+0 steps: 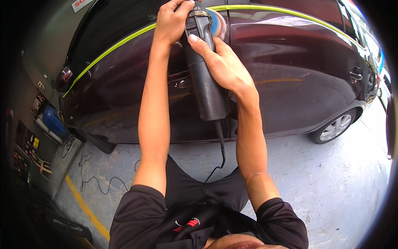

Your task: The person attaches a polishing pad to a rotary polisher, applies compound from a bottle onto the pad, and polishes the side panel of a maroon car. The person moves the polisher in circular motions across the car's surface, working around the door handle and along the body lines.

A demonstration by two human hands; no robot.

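A black corded rotary polisher (206,84) is held in both hands against the side of a dark maroon car (279,62). My left hand (171,23) is closed around its head end at the top. My right hand (222,62) wraps the body just below, thumb lying on top. The polisher's round pad (217,25), blue and pale, shows right of the head, beside the door seam; its contact face is hidden. Yellow-green masking tape (264,8) runs along the car under the windows. The power cord (223,155) hangs from the polisher's rear end.
Black cable (108,183) lies in loops on the grey floor (311,186) at the left, near a yellow line (84,205). The car's side mirror (63,75) and door handle (356,75) stick out. A blue container (53,119) stands by the left wall.
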